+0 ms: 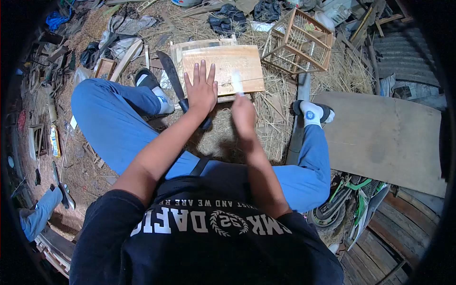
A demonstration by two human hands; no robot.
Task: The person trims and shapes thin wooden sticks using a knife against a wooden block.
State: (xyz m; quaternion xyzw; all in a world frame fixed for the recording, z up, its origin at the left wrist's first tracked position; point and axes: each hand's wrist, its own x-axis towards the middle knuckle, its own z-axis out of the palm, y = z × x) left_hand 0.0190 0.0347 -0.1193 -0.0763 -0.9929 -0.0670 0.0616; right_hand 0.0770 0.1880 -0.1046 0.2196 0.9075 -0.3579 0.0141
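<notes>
My left hand lies flat with its fingers spread on the near left part of a pale wooden board. My right hand is closed around the handle of a knife with a bright blade, which points away from me over the board. Under the blade, a thin dark strand or stick crosses the wood; its exact form is too small to tell. A large dark machete rests just left of the board, its handle passing beside my left wrist.
A wooden cage stands at the upper right. A large flat sheet lies to the right, above a green motorcycle. Straw and wood scraps cover the ground. Another person's leg shows at lower left.
</notes>
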